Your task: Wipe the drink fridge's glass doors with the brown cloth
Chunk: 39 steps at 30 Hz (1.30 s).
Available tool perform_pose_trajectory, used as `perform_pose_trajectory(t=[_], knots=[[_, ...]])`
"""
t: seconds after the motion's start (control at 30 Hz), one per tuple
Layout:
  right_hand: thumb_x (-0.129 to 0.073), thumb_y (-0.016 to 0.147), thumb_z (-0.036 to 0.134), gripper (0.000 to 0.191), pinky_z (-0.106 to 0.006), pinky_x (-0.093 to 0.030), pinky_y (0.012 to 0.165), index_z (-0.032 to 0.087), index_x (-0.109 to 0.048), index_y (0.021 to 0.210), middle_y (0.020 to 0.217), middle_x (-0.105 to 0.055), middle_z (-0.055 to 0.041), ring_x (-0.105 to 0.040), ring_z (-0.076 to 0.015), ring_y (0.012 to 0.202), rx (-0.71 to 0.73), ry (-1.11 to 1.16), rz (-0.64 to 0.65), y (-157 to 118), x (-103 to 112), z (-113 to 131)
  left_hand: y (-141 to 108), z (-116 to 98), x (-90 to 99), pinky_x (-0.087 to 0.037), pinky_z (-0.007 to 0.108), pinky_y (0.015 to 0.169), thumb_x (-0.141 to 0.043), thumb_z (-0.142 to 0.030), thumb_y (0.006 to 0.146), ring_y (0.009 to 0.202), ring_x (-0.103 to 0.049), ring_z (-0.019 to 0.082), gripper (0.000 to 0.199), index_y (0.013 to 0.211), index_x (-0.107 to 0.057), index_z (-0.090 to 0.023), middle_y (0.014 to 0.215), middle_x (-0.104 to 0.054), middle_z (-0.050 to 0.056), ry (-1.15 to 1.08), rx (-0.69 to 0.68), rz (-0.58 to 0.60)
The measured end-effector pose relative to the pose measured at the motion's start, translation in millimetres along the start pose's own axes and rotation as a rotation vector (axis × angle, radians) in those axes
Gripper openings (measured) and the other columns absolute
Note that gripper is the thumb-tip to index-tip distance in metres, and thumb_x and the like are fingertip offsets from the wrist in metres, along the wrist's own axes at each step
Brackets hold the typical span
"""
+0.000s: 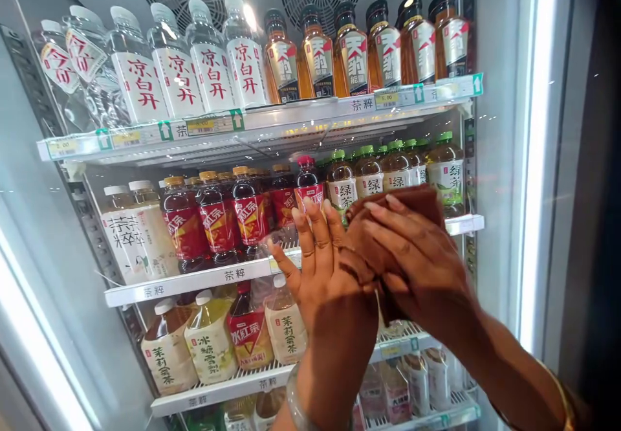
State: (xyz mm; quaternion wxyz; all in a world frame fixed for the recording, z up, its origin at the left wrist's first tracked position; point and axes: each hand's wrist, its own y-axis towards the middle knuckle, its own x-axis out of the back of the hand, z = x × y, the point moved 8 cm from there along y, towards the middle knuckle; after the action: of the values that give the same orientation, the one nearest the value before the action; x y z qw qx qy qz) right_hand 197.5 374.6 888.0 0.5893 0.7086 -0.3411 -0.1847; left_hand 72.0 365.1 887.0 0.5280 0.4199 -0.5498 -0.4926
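My right hand (pixel 427 263) presses on a folded brown cloth (pixel 417 204), fingers laid across it and thumb underneath. My left hand (pixel 330 282) is beside it with its fingers spread and pointing up. The cloth's left edge touches or overlaps the side of my left hand; I cannot tell whether that hand grips any of it. Both hands are in front of the middle shelf's drinks, hiding part of the red-labelled tea bottles (pixel 252 211) and green-capped tea bottles (pixel 369 175). A pale bangle (pixel 295 398) circles my left wrist.
Clear water bottles (pixel 194 62) and amber drink bottles (pixel 352 55) line the top shelf (pixel 315 109). Large tea bottles (pixel 208 340) stand on a lower shelf (pixel 228 389). Faint reflections suggest glass in front. Bright light strips (pixel 533 153) run down the cooler's sides.
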Motion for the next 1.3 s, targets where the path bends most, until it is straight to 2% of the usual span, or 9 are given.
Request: perform_pose_trajectory(t=[0.2, 0.4, 0.57, 0.7, 0.83, 0.93, 1.07, 1.17, 1.3], knots=[[-0.058, 0.091, 0.017, 0.066, -0.055, -0.039, 0.127, 0.027, -0.048, 0.155, 0.157, -0.055, -0.0066, -0.043, -0.0299, 0.154, -0.183, -0.065, -0.125, -11, 22, -38, 3, -18, -7.4, 0.019, 0.055, 0.131, -0.039, -0.022, 0.104, 0.164, 0.009, 0.019, 0.063, 0.166, -0.028, -0.014, 0.171, -0.032, 0.012, -0.029, -0.014, 0.014], [-0.059, 0.09, 0.014, 0.065, -0.05, -0.039, 0.128, 0.022, -0.049, 0.153, 0.155, -0.057, -0.0097, -0.044, -0.0286, 0.153, -0.019, -0.014, -0.02, -5, 18, -31, 2, -50, -20.9, 0.018, 0.065, 0.129, -0.046, -0.022, 0.102, 0.164, -0.019, 0.029, 0.057, 0.159, -0.045, -0.025, 0.168, -0.039, 0.008, -0.105, -0.017, 0.112], [-0.059, 0.088, 0.012, 0.071, -0.054, -0.035, 0.129, 0.024, -0.045, 0.157, 0.16, -0.052, -0.0095, -0.039, -0.0301, 0.156, -0.113, -0.059, -0.049, -17, 37, -64, 6, -62, -25.3, 0.017, 0.059, 0.13, -0.047, -0.025, 0.102, 0.164, -0.019, 0.025, 0.065, 0.165, -0.032, -0.02, 0.17, -0.036, 0.009, -0.105, -0.046, 0.069], [-0.057, 0.09, 0.014, 0.07, -0.054, -0.04, 0.126, 0.02, -0.042, 0.158, 0.158, -0.053, -0.0122, -0.039, -0.0299, 0.156, -0.084, -0.098, -0.032, -43, 31, -58, 7, -67, -28.3, 0.023, 0.052, 0.128, -0.047, -0.029, 0.1, 0.165, -0.014, 0.023, 0.069, 0.166, -0.03, -0.016, 0.17, -0.032, 0.01, -0.074, -0.062, 0.042], [-0.055, 0.089, 0.011, 0.069, -0.053, -0.042, 0.125, 0.022, -0.045, 0.156, 0.155, -0.057, -0.0106, -0.043, -0.0281, 0.154, 0.042, -0.043, 0.01, -22, 34, -64, 12, -80, -31.2, 0.021, 0.052, 0.13, -0.05, -0.033, 0.1, 0.164, -0.017, 0.025, 0.066, 0.162, -0.039, -0.016, 0.171, -0.031, 0.011, -0.095, -0.087, 0.063], [-0.056, 0.089, 0.013, 0.069, -0.056, -0.038, 0.127, 0.024, -0.045, 0.156, 0.159, -0.053, -0.009, -0.04, -0.0294, 0.155, -0.039, -0.038, -0.012, -11, 48, -92, 16, -97, -34.7, 0.017, 0.049, 0.132, -0.048, -0.028, 0.102, 0.163, -0.021, 0.021, 0.058, 0.159, -0.045, -0.019, 0.17, -0.034, 0.006, -0.098, -0.156, 0.048], [-0.055, 0.091, 0.016, 0.07, -0.058, -0.038, 0.126, 0.023, -0.042, 0.159, 0.162, -0.048, -0.0105, -0.037, -0.0314, 0.157, -0.128, -0.101, -0.058, -38, 52, -103, 20, -109, -42.1, 0.014, 0.046, 0.133, -0.048, -0.026, 0.101, 0.164, -0.015, 0.02, 0.064, 0.163, -0.037, -0.014, 0.17, -0.035, 0.007, -0.062, -0.186, 0.021], [-0.055, 0.091, 0.017, 0.073, -0.056, -0.042, 0.124, 0.019, -0.038, 0.162, 0.161, -0.049, -0.0139, -0.037, -0.0308, 0.157, -0.041, -0.118, -0.017, -49, 45, -92, 22, -114, -45.0, 0.014, 0.048, 0.132, -0.051, -0.031, 0.099, 0.165, -0.009, 0.021, 0.068, 0.163, -0.037, -0.013, 0.17, -0.034, 0.012, -0.053, -0.204, 0.022], [-0.056, 0.089, 0.014, 0.075, -0.054, -0.044, 0.123, 0.02, -0.039, 0.161, 0.159, -0.052, -0.0133, -0.041, -0.0292, 0.155, 0.131, -0.11, 0.022, -18, 59, -104, 35, -124, -44.3, 0.011, 0.063, 0.13, -0.049, -0.029, 0.1, 0.166, -0.009, 0.027, 0.063, 0.161, -0.042, -0.014, 0.173, -0.027, 0.012, -0.046, -0.259, 0.042]])
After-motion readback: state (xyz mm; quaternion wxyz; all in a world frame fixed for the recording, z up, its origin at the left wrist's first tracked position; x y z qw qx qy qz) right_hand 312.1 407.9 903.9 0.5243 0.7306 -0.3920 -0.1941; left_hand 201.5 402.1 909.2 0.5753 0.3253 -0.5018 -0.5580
